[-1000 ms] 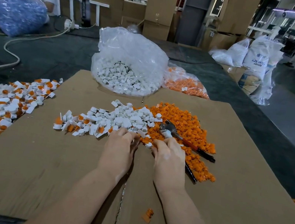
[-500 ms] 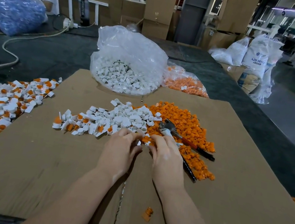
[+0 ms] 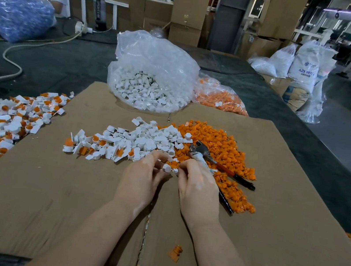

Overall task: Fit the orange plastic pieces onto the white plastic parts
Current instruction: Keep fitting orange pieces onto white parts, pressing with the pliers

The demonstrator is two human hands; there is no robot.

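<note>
With both hands meeting at the pile edge, my left hand pinches a small white plastic ring part; my right hand curls its fingers, what it holds I cannot tell. Parts look light, stiff, a bit slick, so best pinched by the rim. Loose white plastic parts and orange plastic pieces heap on the brown cardboard sheet. Clear plastic bag beyond holds more white parts; a second clear bag holds orange ones.

Both forearms reach forward, left hand and right hand close together, fingers curled.
</note>
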